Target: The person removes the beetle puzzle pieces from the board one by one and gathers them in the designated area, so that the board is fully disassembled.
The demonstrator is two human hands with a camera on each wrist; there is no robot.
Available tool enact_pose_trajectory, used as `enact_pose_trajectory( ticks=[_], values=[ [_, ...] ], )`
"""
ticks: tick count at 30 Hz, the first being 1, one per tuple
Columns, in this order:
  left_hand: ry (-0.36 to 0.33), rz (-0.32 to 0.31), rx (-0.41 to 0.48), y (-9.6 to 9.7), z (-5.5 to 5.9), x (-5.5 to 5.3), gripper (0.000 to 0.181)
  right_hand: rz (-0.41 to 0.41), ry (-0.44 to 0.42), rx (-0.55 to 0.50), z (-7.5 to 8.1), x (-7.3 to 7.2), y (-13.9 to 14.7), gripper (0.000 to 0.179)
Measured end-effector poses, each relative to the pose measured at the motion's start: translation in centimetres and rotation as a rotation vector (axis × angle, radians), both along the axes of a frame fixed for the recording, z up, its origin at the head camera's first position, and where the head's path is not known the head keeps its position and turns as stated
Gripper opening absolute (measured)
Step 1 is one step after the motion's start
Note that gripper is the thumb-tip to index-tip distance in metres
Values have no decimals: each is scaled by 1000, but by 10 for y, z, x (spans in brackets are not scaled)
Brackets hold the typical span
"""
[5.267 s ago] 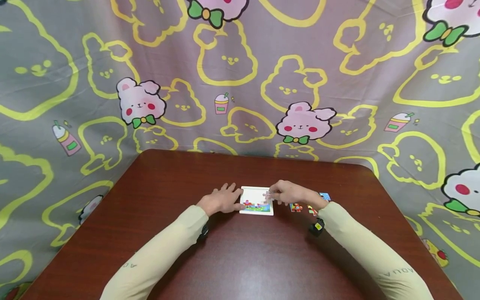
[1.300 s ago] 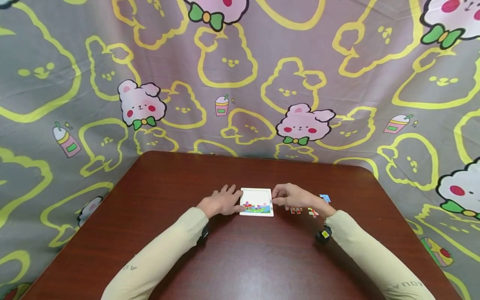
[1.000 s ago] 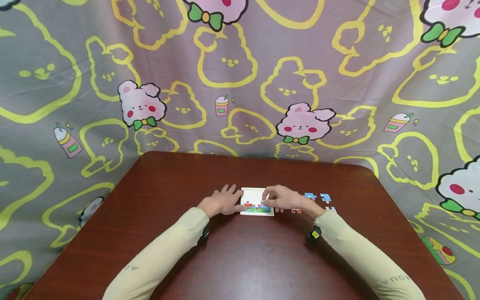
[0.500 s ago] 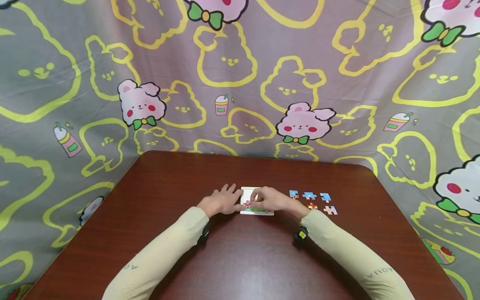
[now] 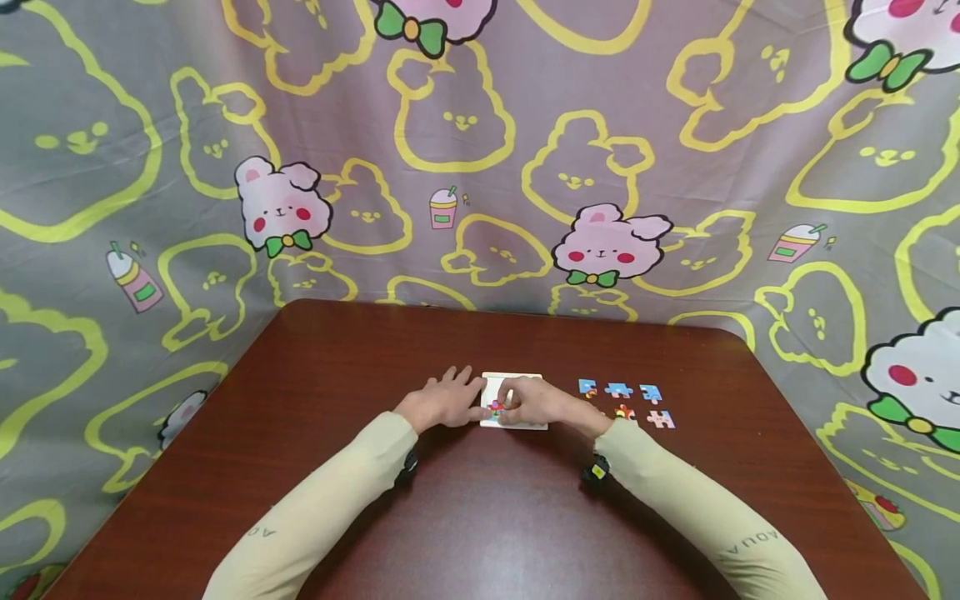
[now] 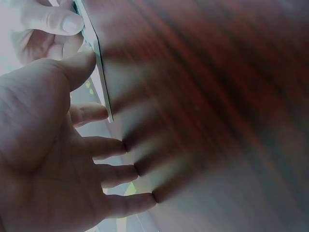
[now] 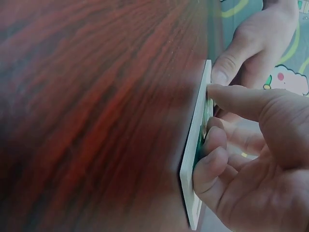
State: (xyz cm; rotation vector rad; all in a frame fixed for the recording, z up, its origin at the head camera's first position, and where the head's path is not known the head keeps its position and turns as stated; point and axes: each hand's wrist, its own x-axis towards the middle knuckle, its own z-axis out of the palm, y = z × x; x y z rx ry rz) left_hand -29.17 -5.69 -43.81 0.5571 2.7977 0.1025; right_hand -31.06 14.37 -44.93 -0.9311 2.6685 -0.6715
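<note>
A small jigsaw puzzle board [image 5: 513, 375] with a white frame lies flat on the table. My left hand [image 5: 450, 402] rests at its left side, fingers spread, with the fingertips on the tabletop and the thumb by the frame, as the left wrist view shows. Over the board is my right hand [image 5: 536, 402], its fingers bent and its fingertips touching down on the surface. No loose piece shows between them. A red and purple patch of picture [image 5: 496, 408] is visible beside its thumb; the hand covers most of the lower picture. The board's edge [image 7: 195, 140] stands out in the right wrist view.
Several loose jigsaw pieces [image 5: 619, 390] lie in two rows right of the board, one partly behind the right forearm. A pinkish piece [image 5: 661, 419] is at the near right end. Behind the brown table [image 5: 480, 517] hangs a patterned cloth [image 5: 465, 108].
My right hand has moved left from the board's right edge across its lower picture, uncovering more loose pieces on the right. The left hand has stayed in place.
</note>
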Motion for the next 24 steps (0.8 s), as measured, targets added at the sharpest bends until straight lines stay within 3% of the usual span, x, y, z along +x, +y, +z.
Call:
enact_pose_trajectory(
  ticks=[12,24],
  values=[
    [2,-5,-1,1,0,0,67,-21,10,-3,-1,-1,0,22],
    [-7,-6,1,1,1,0,69,-86,-144,-76,4,2,5,20]
  ],
)
